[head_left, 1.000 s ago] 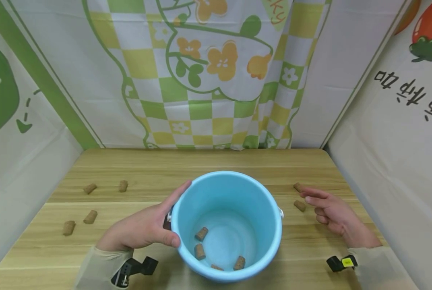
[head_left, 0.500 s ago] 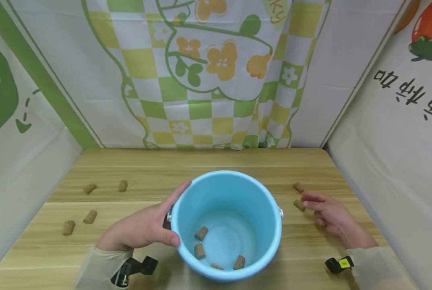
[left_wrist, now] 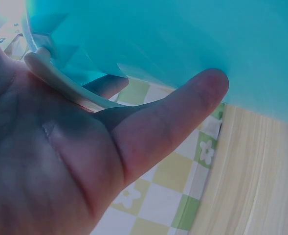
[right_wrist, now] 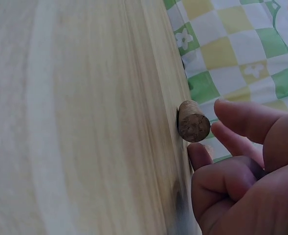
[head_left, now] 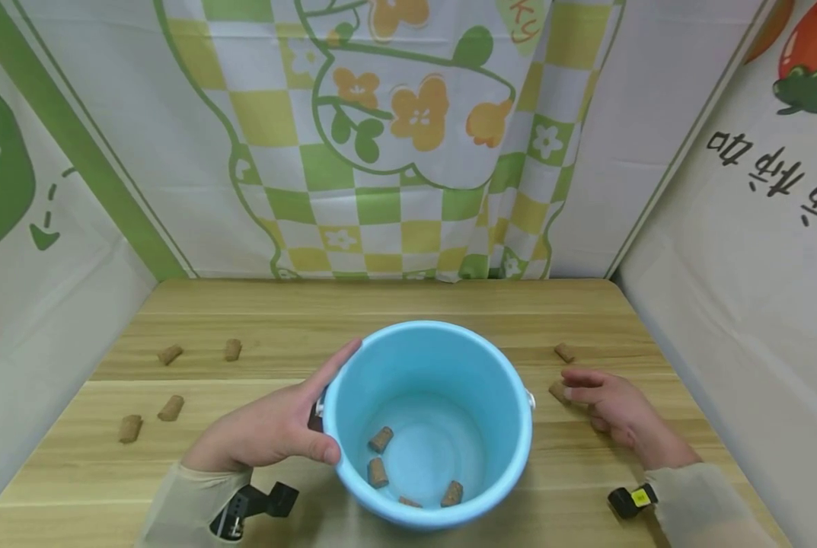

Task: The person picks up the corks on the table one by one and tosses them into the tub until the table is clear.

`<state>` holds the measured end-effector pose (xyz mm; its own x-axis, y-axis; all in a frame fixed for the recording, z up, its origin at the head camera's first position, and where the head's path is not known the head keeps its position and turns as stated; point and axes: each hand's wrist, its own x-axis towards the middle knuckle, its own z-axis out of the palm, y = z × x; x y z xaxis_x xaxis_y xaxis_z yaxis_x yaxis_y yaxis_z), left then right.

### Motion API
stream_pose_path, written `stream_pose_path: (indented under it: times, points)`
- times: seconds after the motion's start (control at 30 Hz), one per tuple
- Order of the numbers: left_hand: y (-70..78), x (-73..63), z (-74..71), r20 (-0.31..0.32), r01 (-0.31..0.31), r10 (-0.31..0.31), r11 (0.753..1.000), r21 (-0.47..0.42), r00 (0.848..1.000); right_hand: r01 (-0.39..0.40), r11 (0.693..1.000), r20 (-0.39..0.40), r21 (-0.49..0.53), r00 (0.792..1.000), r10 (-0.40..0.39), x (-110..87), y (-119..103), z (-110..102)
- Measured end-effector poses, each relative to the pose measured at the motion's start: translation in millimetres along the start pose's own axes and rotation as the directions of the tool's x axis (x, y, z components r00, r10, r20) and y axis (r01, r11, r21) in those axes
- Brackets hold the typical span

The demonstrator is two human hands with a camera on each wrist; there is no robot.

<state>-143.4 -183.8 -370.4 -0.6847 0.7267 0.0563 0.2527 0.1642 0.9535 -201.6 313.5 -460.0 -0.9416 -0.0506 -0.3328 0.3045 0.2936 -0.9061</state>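
Note:
A light blue bucket (head_left: pixel 427 332) stands on the wooden table, several corks inside, among them one cork (head_left: pixel 381 439) near its left wall. My left hand (head_left: pixel 271 426) holds the bucket's left side from outside, thumb and forefinger spread around the wall. The left wrist view shows the white handle (left_wrist: pixel 65 85) between palm and bucket. At the right, my right hand (head_left: pixel 617 407) is low over the table, its thumb and fingers around a cork (right_wrist: pixel 194 125). A small gap shows between thumb tip and cork. Another cork (head_left: pixel 564 352) lies just beyond the hand.
Several loose corks lie on the left of the table (head_left: pixel 381 301), one cork (head_left: pixel 130 428) nearest the front. A checkered cloth (head_left: pixel 353 198) hangs at the table's back edge, with printed white sheets on both sides.
My right hand has moved left and toward me, from beside the farther cork to the nearer one, which has shifted slightly left. My left hand and the bucket stay put.

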Motion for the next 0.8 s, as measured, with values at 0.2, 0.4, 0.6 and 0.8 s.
stream_pose_path:
  times: [0.2,0.4,0.6,0.8]
  points:
    - [1.7,0.4,0.3,0.004,0.008,-0.008,1.0,-0.005,1.0,-0.014,0.995,-0.032,-0.101,0.999,0.01,0.3,-0.5,2.4]
    - [2.4,0.2,1.1,0.006,0.007,-0.007,1.0,-0.015,1.0,-0.02,0.973,-0.074,-0.231,0.997,0.003,2.0,0.6,4.4]
    - [1.8,0.1,1.4,0.007,0.009,-0.009,1.0,-0.023,1.0,-0.019,0.97,-0.081,-0.242,0.997,-0.001,3.2,1.4,4.0]
    - [1.1,0.2,1.2,0.009,0.019,-0.019,0.999,-0.045,1.0,-0.013,0.973,-0.074,-0.229,0.997,-0.004,2.8,0.6,3.2]
